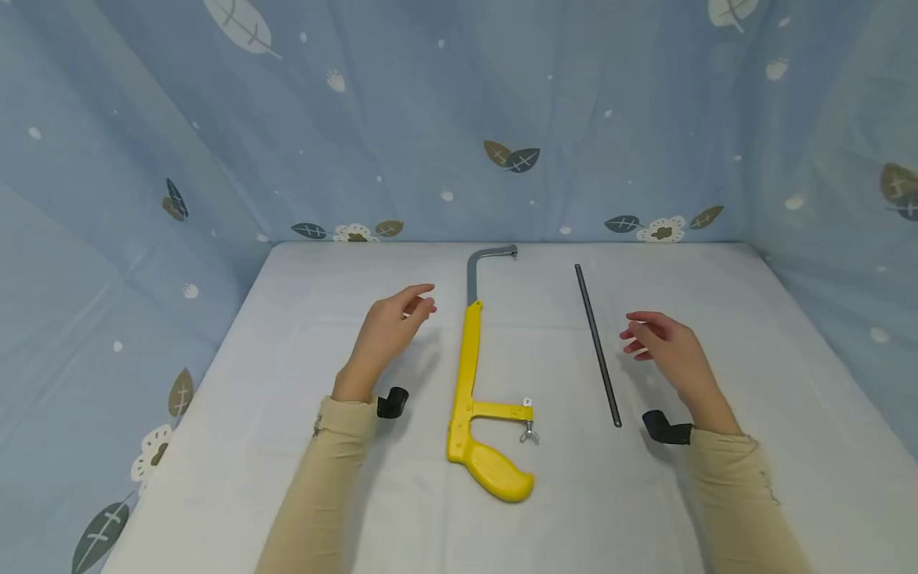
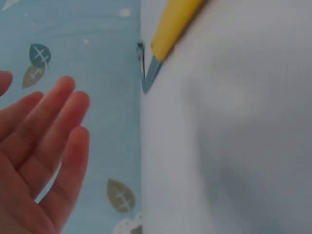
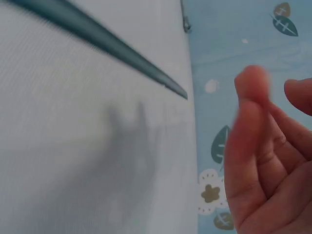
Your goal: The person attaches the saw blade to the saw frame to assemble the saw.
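Saw (image 1: pixel 468 359) lies just inward of the left hand (image 1: pixel 385 331), and a thin dark strip (image 1: pixel 598 343) lies just inward of the right hand (image 1: pixel 672 351). Both hands are empty, with fingers loosely bent, apart from these things. The step seems to be reaching, and the next move likely calls for lowering fingers to pinch.
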Motion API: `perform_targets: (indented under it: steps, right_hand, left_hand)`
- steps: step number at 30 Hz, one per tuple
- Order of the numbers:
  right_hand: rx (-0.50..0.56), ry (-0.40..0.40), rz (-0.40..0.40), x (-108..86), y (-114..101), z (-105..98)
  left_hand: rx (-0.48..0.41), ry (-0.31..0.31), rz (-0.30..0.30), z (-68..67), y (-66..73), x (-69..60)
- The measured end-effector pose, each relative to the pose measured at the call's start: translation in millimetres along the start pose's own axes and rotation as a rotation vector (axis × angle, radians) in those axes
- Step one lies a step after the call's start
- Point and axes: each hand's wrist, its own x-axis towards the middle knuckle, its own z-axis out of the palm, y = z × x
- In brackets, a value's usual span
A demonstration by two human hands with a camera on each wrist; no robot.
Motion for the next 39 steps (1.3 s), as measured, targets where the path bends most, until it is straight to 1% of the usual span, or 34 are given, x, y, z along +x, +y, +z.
perform_targets:
  steps: [3, 5, 7, 9, 13, 17, 20, 22, 26, 28, 29, 31, 33, 37, 39]
  right_hand:
    - [0.039, -0.004, 0.054, 0.4, -8.8, 4.5]
    - [0.029, -0.008, 0.090, 1.2, -17.2, 8.0]
    - [0.029, 0.001, 0.123, 4.1, -21.5, 12.9]
    - [0.044, -0.007, 0.132, 4.7, -26.6, 16.6]
    - [0.047, -0.009, 0.165, 5.1, -28.7, 23.5]
    - [-0.028, -0.021, 0.181, 5.1, -26.0, 27.7]
    - [-0.108, -0.039, 0.195, 6.0, -26.2, 30.5]
    - [-0.171, -0.072, 0.205, 5.0, -30.3, 32.5]
    - [-0.323, -0.151, 0.192, 1.2, -40.9, 40.2]
    - [-0.403, -0.156, 0.170, -0.4, -44.3, 44.9]
    - [-0.435, -0.150, 0.165, -0.8, -45.3, 47.0]
    - [-0.479, -0.126, 0.158, -1.9, -45.8, 49.5]
    - [-0.501, -0.093, 0.156, -2.8, -45.0, 50.4]
    - [-0.515, -0.055, 0.143, -3.1, -41.6, 50.4]
    - [-0.501, -0.068, 0.137, -2.7, -40.3, 50.3]
  left_hand:
    - [-0.081, -0.073, -0.035, 7.7, 2.3, 3.0]
    - [-0.146, -0.136, -0.076, 11.9, 2.9, 2.3]
    - [-0.202, -0.185, -0.122, 16.0, 2.4, 1.0]
    - [-0.224, -0.211, -0.161, 19.9, 3.0, -0.3]
    - [-0.214, -0.222, -0.204, 29.5, 3.3, -3.4]
    - [-0.155, -0.238, -0.242, 37.9, 3.8, -5.4]
    - [-0.080, -0.252, -0.255, 41.0, 4.0, -6.5]
    - [-0.019, -0.263, -0.263, 42.5, 3.6, -7.5]
    - [0.111, -0.327, -0.297, 43.0, 4.9, -11.1]
    - [0.161, -0.369, -0.313, 43.4, 6.7, -12.8]
    - [0.172, -0.389, -0.316, 44.1, 7.1, -13.1]
    - [0.181, -0.421, -0.308, 46.3, 8.5, -13.2]
    - [0.186, -0.446, -0.293, 49.1, 10.2, -13.4]
    - [0.212, -0.464, -0.228, 55.1, 15.1, -13.6]
    - [0.232, -0.467, -0.197, 58.0, 17.5, -14.0]
